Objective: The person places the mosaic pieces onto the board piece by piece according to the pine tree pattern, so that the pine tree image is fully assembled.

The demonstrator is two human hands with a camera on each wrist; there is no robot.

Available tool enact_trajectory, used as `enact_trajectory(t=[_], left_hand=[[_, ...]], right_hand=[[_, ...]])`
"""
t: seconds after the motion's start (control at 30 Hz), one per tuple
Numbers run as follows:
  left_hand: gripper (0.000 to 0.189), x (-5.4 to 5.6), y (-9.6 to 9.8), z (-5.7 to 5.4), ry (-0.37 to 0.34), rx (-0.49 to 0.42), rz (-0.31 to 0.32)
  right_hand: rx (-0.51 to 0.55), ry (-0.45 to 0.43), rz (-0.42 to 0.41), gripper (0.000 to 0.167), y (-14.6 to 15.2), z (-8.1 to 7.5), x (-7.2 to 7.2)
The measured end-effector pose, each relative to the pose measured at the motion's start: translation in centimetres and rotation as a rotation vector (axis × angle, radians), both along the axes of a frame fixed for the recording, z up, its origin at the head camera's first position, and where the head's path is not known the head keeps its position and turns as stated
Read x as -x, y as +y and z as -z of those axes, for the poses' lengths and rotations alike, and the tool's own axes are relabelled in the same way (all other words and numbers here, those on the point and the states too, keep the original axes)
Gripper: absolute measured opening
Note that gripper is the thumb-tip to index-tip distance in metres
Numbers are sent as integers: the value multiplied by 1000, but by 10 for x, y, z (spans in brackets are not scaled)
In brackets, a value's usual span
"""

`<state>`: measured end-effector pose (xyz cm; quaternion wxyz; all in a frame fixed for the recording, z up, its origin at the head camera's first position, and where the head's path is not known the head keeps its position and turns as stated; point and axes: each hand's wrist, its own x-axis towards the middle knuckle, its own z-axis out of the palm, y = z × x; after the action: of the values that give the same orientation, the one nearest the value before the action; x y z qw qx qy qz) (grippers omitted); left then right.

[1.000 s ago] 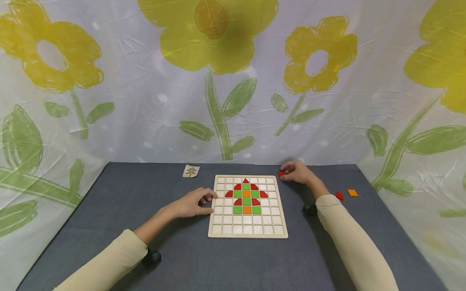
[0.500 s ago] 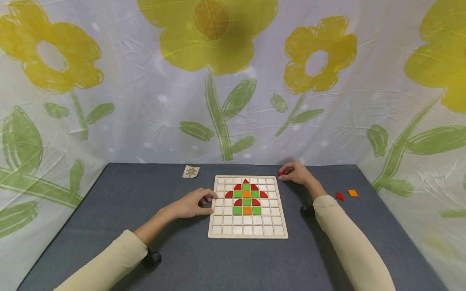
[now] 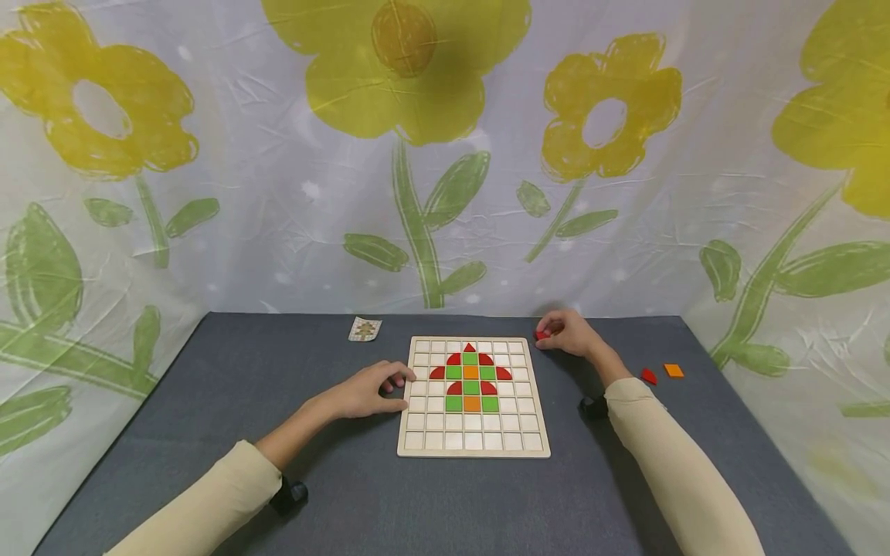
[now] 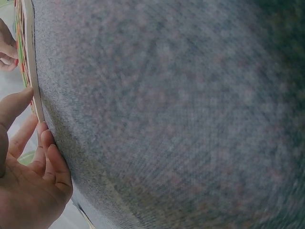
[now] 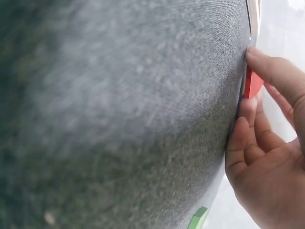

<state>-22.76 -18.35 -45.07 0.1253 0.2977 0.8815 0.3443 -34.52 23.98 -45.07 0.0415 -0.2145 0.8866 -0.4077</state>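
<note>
A square wooden grid board (image 3: 473,441) lies mid-table, with red, green and orange pieces forming a tree-like pattern on its cells. At its left edge my left hand (image 3: 363,391) rests, thumb and forefinger tips touching the rim; the left wrist view shows the hand (image 4: 33,186) with its other fingers loosely bent. Beyond the board's upper right corner, my right hand (image 3: 572,333) pinches a red block (image 3: 541,335) between thumb and fingers. In the right wrist view this red block (image 5: 253,84) shows a flat face and a rounded side, low over the cloth.
Right of the right forearm lie another red piece (image 3: 649,376) and an orange square tile (image 3: 673,371). A small pattern card (image 3: 365,329) lies behind the board to the left. The right wrist view shows a green piece (image 5: 198,218). A flower-printed curtain (image 3: 292,193) borders the table's back.
The red block has shifted and turned slightly in my right fingers, and the right hand has moved only a little. The left hand and the board have stayed put.
</note>
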Motion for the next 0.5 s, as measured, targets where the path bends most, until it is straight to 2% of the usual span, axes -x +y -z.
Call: enact_trajectory(t=[0.5], left_hand=[[40, 0, 0, 2, -5, -1, 1]], right_hand=[[3, 39, -28, 21, 13, -5, -13]])
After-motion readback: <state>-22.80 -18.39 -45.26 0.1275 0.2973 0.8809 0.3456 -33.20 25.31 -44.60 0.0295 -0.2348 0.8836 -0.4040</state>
